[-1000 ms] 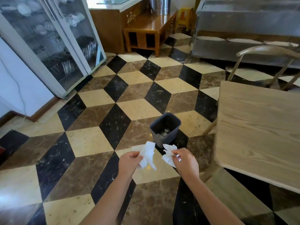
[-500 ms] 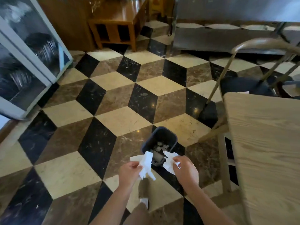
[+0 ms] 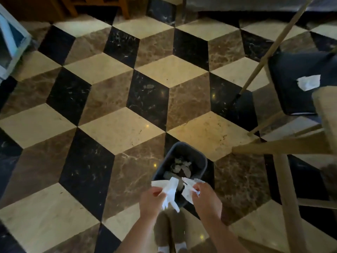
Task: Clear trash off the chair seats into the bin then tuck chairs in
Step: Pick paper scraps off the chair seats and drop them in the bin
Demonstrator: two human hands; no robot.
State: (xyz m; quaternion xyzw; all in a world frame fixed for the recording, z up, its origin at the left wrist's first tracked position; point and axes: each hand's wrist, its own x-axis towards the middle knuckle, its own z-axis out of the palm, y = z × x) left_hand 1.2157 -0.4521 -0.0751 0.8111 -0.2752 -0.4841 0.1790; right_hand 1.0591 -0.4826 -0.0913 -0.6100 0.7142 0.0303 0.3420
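Observation:
A small dark grey bin stands on the tiled floor just ahead of me, with crumpled paper scraps inside. My left hand grips a white crumpled tissue over the bin's near rim. My right hand grips another white tissue piece beside it. At the far right a wooden chair with a dark seat cushion carries one more white paper scrap.
A light wooden table's corner and legs fill the right edge. A white-framed glass cabinet sits at the far left. A brown wooden bench's legs show at the top. Patterned marble floor spreads left of the bin.
I have come closer to the bin and my view has tipped down. Both hands, still holding tissues, now hang over the bin's near rim.

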